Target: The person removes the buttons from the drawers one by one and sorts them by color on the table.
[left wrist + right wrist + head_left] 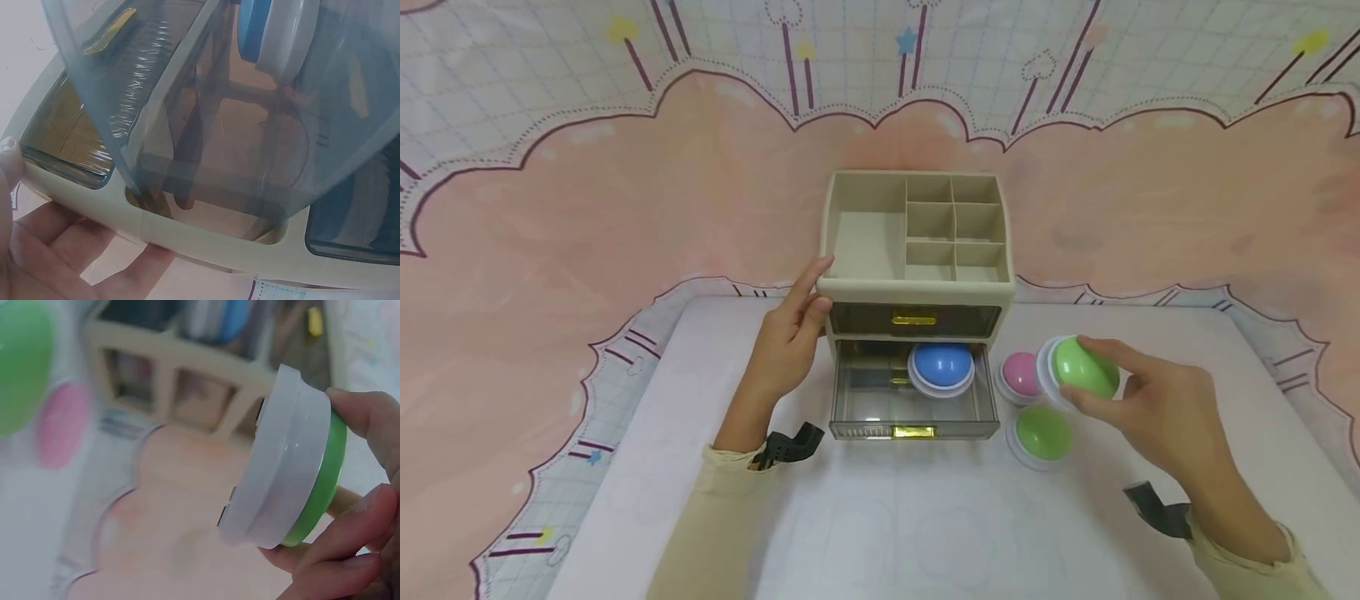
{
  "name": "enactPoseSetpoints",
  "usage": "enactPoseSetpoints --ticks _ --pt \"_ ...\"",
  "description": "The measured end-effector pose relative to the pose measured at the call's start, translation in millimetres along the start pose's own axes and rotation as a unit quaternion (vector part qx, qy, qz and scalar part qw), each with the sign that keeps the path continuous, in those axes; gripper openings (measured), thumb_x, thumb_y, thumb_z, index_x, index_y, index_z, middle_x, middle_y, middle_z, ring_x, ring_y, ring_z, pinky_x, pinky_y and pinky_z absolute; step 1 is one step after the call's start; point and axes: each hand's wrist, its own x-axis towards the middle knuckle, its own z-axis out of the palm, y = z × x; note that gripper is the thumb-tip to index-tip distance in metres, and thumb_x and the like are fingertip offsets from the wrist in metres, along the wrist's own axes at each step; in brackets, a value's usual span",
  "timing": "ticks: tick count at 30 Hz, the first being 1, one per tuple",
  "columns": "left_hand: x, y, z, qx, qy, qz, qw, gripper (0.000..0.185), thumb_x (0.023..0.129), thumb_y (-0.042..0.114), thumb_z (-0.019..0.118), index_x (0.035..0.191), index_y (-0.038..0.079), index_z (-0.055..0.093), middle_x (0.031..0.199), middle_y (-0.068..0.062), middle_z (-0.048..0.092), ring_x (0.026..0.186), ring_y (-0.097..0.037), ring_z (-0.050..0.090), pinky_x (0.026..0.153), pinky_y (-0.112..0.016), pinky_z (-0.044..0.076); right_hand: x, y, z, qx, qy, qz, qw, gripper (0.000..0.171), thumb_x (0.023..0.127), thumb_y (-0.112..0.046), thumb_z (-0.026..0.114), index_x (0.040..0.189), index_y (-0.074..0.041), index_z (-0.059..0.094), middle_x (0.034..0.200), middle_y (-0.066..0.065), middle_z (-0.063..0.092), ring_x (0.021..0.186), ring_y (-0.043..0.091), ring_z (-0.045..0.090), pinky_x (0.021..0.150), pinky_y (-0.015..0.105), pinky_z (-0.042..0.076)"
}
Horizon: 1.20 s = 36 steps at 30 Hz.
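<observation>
A beige desktop organizer (pixel 917 287) with two smoky drawers stands mid-table. Its lower drawer (pixel 913 400) is pulled out and holds a blue dome button (pixel 942 367). My left hand (pixel 790 333) rests flat against the organizer's left side, fingers straight; the left wrist view shows that palm (pixel 56 250) under the beige frame (pixel 206 231). My right hand (pixel 1150 396) grips a green dome button (pixel 1081 368) with a white base, lifted off the table to the right of the drawer; it shows in the right wrist view as green dome button (pixel 294 462). A pink button (pixel 1021 375) and another green button (pixel 1042 433) lie beside the drawer.
The organizer's top tray (pixel 917 225) has several small compartments, all bare. The upper drawer (pixel 914 319) is closed. A white mat (pixel 887 533) covers the table, with pink patterned cloth behind and around it.
</observation>
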Motion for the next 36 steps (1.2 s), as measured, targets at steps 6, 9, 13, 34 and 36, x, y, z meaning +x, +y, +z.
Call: enactPoseSetpoints --ticks 6,9,13,34,36 --pt "0.3 0.4 -0.7 0.005 -0.001 -0.001 1.0000 0.049 0.109 0.029 0.048 0.158 0.032 0.039 0.114 -0.016 0.071 0.085 -0.028 0.064 0.077 -0.041 0.052 -26 32 5 -0.016 -0.031 0.055 0.998 0.059 0.064 -0.028 0.096 0.119 -0.014 0.077 0.049 -0.012 0.037 0.049 0.001 0.032 0.045 0.022 0.022" --pt "0.3 0.5 -0.9 0.003 -0.001 0.002 1.0000 0.049 0.109 0.029 0.047 0.157 0.032 0.039 0.123 -0.014 0.069 0.085 -0.027 0.064 0.078 -0.041 0.052 -37 47 9 -0.026 -0.051 0.078 0.995 0.058 0.068 -0.028 0.095 0.120 -0.012 0.076 0.049 -0.011 0.037 0.049 0.002 0.033 0.045 0.024 0.023" --pt "0.7 -0.2 -0.4 0.001 0.000 0.008 1.0000 0.049 0.109 0.028 0.047 0.157 0.032 0.040 0.128 -0.013 0.067 0.083 -0.026 0.063 0.077 -0.041 0.052 -48 61 15 -0.031 -0.082 0.115 0.990 0.057 0.071 -0.031 0.093 0.122 -0.010 0.075 0.051 -0.009 0.042 0.051 0.005 0.036 0.045 0.026 0.026" --pt "0.1 0.9 1.0 0.013 0.011 0.015 0.9997 0.048 0.109 0.024 0.049 0.156 0.031 0.042 0.079 -0.014 0.057 0.071 -0.021 0.052 0.069 -0.034 0.044 -72 74 35 -0.028 -0.255 0.239 0.936 0.075 0.083 -0.056 0.080 0.138 -0.008 0.063 0.085 0.008 0.064 0.073 0.020 0.046 0.057 0.028 0.033" --pt "0.1 1.1 1.1 0.011 0.010 0.015 0.9998 0.048 0.109 0.024 0.049 0.156 0.031 0.042 0.079 -0.015 0.057 0.071 -0.021 0.052 0.069 -0.034 0.045 -73 74 37 -0.030 -0.260 0.243 0.934 0.075 0.082 -0.055 0.082 0.138 -0.008 0.064 0.095 0.012 0.067 0.077 0.022 0.048 0.059 0.028 0.035"
